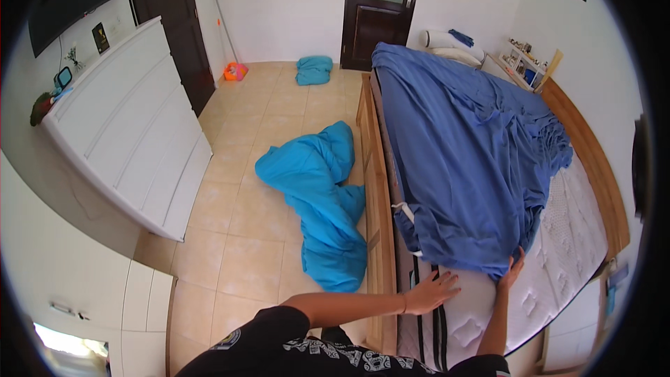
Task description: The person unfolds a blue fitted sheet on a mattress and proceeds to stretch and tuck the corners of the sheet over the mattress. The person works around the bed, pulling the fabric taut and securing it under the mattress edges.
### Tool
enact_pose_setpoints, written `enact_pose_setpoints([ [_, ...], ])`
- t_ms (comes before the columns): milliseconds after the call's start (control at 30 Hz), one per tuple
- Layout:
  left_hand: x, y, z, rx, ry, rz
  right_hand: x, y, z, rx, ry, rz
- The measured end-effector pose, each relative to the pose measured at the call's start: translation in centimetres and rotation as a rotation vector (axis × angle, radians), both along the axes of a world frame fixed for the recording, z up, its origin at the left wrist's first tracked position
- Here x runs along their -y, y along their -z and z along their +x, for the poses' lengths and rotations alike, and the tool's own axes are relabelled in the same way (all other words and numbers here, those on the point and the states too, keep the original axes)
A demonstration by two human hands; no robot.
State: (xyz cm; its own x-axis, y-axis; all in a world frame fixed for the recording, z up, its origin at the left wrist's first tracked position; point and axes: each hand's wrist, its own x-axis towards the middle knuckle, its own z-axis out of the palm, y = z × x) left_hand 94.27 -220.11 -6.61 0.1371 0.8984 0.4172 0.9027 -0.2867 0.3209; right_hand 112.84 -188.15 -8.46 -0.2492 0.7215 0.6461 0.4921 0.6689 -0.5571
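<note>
A blue bedsheet [460, 153] lies rumpled over the far and middle parts of the bed, with white ties at its near left corner. Bare quilted white mattress [537, 307] shows along the near end and right side. My left hand [433, 293] rests on the mattress just short of the sheet's near edge, fingers stretched out and holding nothing. At the sheet's near right corner, my right hand [511, 274] has its fingers closed on the fabric; part of the grip is hidden by the cloth.
A wooden bed frame [378, 216] runs along the mattress's left side. Beside it a turquoise duvet [317, 199] lies heaped on the tiled floor, and a folded turquoise cloth [314, 70] lies farther off. A white dresser [132, 132] stands left. Rolled white bedding [453, 45] sits beyond the bed.
</note>
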Motion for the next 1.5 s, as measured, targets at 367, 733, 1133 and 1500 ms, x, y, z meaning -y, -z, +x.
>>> enact_pose_setpoints([
  [367,-5.1,-0.5,0.0,0.093,-0.324,0.198,3.7,-0.1,-2.5,0.36,0.398,-0.041],
  [733,-11.1,-0.3,0.8,0.185,-0.58,0.133,5.1,-1.7,-2.4,0.322,0.399,-0.167],
  [1133,-4.9,-3.2,7.5,0.14,-0.378,0.262,4.8,-1.1,-3.0,0.049,0.42,-0.129],
  [1500,-4.5,-1.6,15.6,0.257,-0.73,0.139,4.5,-0.6,-3.1,0.12,0.293,-0.133],
])
